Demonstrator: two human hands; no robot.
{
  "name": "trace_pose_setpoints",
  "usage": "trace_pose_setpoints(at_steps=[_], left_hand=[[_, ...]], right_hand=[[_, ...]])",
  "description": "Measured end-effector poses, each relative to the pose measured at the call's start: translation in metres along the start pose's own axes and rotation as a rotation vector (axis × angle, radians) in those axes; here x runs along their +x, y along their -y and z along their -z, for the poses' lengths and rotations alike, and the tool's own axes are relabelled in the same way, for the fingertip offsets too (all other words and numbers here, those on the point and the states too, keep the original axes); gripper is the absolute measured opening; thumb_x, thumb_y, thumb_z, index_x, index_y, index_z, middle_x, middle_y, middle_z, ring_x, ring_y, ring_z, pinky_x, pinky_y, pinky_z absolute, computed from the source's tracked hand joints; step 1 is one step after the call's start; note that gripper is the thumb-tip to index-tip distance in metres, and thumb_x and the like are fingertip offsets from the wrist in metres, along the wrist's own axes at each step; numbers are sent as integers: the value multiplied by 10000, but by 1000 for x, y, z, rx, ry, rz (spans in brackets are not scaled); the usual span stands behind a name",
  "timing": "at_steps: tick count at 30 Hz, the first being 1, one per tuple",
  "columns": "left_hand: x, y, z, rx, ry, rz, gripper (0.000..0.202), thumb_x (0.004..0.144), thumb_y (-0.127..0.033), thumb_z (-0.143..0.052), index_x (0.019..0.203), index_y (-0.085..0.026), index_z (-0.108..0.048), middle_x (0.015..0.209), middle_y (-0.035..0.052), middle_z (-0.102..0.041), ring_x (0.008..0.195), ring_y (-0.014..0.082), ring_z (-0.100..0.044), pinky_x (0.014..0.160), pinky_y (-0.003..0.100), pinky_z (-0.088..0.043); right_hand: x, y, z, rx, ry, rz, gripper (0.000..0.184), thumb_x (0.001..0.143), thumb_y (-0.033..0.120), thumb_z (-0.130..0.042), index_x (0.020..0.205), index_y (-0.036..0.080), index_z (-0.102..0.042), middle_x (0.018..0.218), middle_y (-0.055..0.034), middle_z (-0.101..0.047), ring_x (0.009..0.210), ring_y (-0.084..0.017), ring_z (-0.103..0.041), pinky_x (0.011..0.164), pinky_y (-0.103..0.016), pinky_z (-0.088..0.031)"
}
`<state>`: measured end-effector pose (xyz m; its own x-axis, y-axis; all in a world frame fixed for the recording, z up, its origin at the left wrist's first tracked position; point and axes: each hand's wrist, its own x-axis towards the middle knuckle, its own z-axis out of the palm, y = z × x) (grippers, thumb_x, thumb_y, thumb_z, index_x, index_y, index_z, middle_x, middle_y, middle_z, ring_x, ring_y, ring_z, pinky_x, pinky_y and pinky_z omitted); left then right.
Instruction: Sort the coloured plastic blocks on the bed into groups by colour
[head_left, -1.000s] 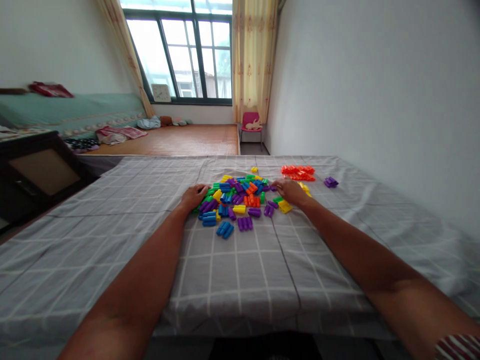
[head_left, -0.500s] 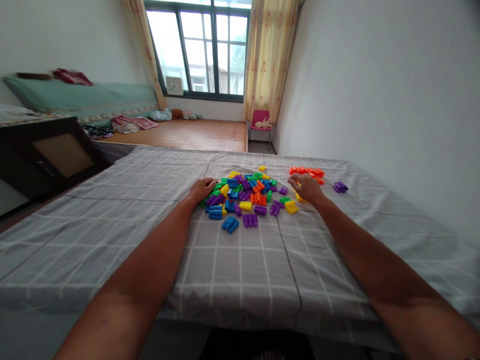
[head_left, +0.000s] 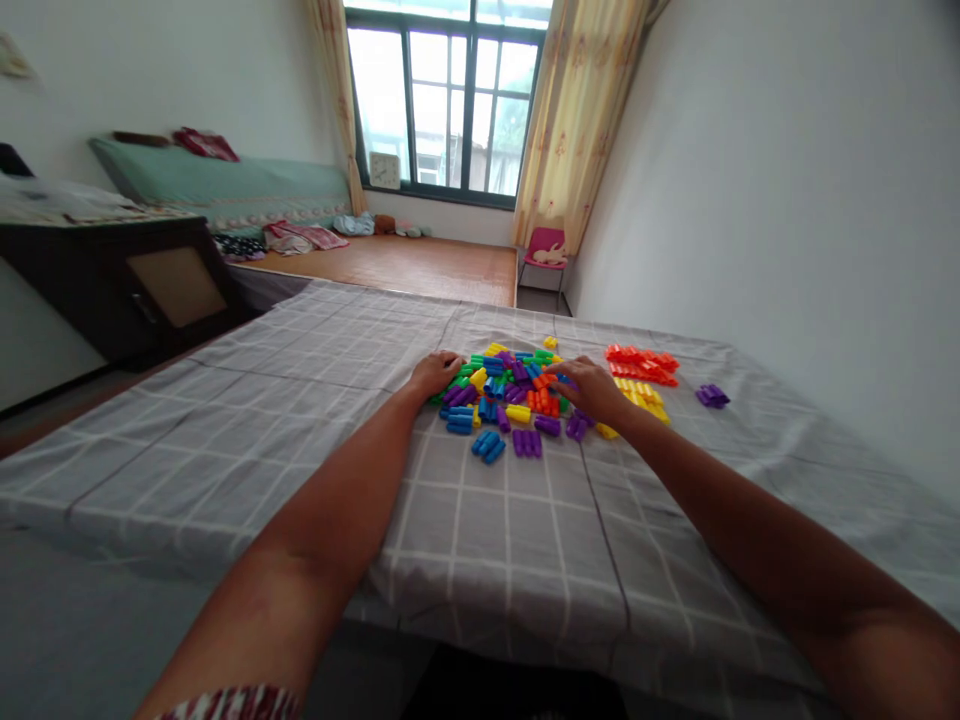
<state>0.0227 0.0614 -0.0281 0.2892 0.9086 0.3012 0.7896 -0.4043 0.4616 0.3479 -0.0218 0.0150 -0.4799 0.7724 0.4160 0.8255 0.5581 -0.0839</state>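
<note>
The right hand (head_left: 586,386), fingers partly extended, had rejoined the block pile (head_left: 516,394) from its right, the curled left hand (head_left: 437,374) at its left, holds indiscernible, cloth (head_left: 487,530) stretching before it.

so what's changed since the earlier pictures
The right hand moved right to the orange rows, then back left to the right side of the mixed pile; whether its grip has a piece, I can't tell. The view turned left. The left hand stayed at the pile's left edge; the purple cluster looks unmoved.
</note>
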Motion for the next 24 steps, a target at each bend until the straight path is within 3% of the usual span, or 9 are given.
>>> trace_pose_setpoints(at_steps=[4, 9, 12, 15, 19, 24], left_hand=[[0, -1, -1, -9, -9, 2, 401, 896, -331, -415, 1042, -169, -751, 1071, 76, -736, 1001, 199, -640, 872, 262, -466], [-2, -3, 0, -25, 1, 15, 382, 897, -331, -431, 1030, -179, -754, 1081, 83, -732, 998, 212, -637, 862, 280, -465], [-2, -4, 1, -39, 0, 13, 367, 896, -327, -436, 1011, -190, -756, 1059, 71, -737, 983, 206, -636, 860, 277, -463], [-1, -3, 1, -27, 3, -3, 381, 895, -336, -427, 1010, -183, -756, 1053, 71, -736, 981, 203, -635, 865, 271, -460], [1, -1, 1, -23, 3, -4, 395, 889, -352, -415, 984, -182, -759, 1041, 68, -739, 978, 204, -635, 872, 269, -456], [2, 0, 3, -14, -8, -6, 397, 872, -369, -407, 957, -203, -758, 1056, 54, -740, 992, 199, -636, 896, 263, -457]], right_hand=[[37, 27, -10, -137, 114, 4, 337, 919, 321, -562, 1232, 225, -642, 1198, -87, -686, 1111, -274, -564, 910, -392, -463], [65, 41, -28, -246, 197, -65, 397, 882, 406, -613, 1233, 221, -630, 1177, -126, -685, 1108, -331, -554, 914, -464, -450], [64, 47, -31, -146, 167, -30, 399, 846, 259, -649, 1241, 224, -618, 1206, -107, -667, 1121, -294, -563, 945, -427, -449], [56, 44, -24, 44, 51, 17, 460, 816, 157, -632, 1270, 221, -592, 1259, -93, -636, 1126, -244, -584, 967, -381, -461], [37, -1, -4, 249, -96, -122, 363, 795, 206, -643, 1158, 191, -645, 1123, -89, -688, 974, -214, -655, 887, -370, -522], [-18, -119, 27, 402, -398, -505, 387, 738, 289, -680, 1092, 138, -634, 1030, -105, -719, 919, -202, -678, 845, -371, -541]])
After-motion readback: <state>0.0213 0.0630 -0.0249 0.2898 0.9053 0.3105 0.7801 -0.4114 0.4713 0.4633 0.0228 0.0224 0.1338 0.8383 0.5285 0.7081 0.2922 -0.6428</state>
